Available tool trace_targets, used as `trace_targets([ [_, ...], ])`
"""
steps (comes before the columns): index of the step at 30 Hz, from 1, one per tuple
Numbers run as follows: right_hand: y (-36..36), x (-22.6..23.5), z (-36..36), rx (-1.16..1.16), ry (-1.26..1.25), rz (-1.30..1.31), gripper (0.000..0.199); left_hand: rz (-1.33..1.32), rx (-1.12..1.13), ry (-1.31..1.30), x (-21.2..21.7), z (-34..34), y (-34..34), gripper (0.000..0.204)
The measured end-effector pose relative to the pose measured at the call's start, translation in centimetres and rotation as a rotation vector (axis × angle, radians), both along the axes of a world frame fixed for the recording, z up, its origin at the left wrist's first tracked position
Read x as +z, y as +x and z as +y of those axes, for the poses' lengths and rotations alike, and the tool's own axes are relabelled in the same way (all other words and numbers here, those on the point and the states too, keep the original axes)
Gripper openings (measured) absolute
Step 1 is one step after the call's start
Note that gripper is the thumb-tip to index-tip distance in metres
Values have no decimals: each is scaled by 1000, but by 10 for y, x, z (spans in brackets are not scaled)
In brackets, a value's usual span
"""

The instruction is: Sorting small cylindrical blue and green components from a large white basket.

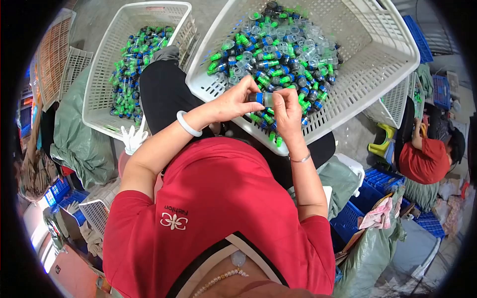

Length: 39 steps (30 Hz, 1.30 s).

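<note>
White plastic baskets (382,54) crowd my lap, the big one at twelve o'clock heaped with green-and-blue parts (278,49). My left hand (233,102) and right hand (287,110) pinch one small blue-capped part (262,98) between fingertips, just above the basket's near rim.

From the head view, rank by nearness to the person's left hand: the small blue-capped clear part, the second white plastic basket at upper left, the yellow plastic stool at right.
1. Small blue-capped clear part, pinched in the left hand.
2. Second white plastic basket, upper left.
3. Yellow plastic stool, far right.
</note>
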State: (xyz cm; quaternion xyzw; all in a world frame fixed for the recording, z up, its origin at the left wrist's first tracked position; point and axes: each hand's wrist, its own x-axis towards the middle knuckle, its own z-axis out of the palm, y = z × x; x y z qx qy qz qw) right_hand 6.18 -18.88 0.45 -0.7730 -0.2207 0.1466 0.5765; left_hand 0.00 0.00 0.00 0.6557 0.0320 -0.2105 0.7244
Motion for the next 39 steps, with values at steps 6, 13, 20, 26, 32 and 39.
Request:
trace_targets([
  [6, -4, 2, 8, -78, -176, 54, 18, -538, 38, 522, 4, -11, -13, 37],
  [13, -4, 35, 5, 212, -134, -305, 26, -343, 124, -39, 6, 4, -11, 37],
  [20, 1, 22, -7, 360, -216, -151, 33, -699, -36, 417, 11, 4, -21, 45],
  [26, 5, 21, 12, 229, 28, 1057, 37, -760, 77, 735, -1, 4, -34, 40],
  [32, 64, -12, 20, -23, -481, -517, 34, -591, 614, 986, 11, 78, -44, 37],
  [39, 134, -72, -14, -193, -976, -605, 37, -668, 658, 1437, 7, 126, -50, 29],
])
